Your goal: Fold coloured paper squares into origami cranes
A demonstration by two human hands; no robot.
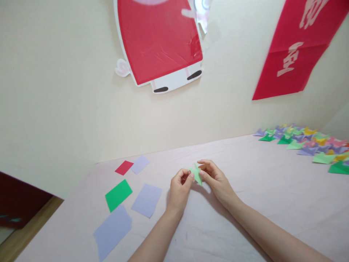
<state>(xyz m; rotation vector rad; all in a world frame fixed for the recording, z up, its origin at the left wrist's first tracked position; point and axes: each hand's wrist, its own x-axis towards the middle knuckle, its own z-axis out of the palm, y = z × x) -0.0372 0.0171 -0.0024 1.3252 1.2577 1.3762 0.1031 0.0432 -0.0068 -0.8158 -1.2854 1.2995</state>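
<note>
A small light green folded paper piece (196, 175), with pointed tips at top and bottom, is held up between both hands over the table. My left hand (181, 187) pinches its left side between thumb and fingers. On the other side, my right hand (214, 178) grips its right edge with the thumb in front, the index finger arching above it. Parts of the fold are hidden behind the fingers. Left of my hands lie flat paper sheets: a lavender sheet (147, 200), a green sheet (119, 194) and a larger lavender sheet (113, 231).
A red sheet (124, 167) and a small lavender sheet (140, 165) lie farther back on the pale cloth (218, 229). Many folded paper figures (308, 140) stand in rows at the right. Behind rises a wall (68, 91) with a red banner (297, 51).
</note>
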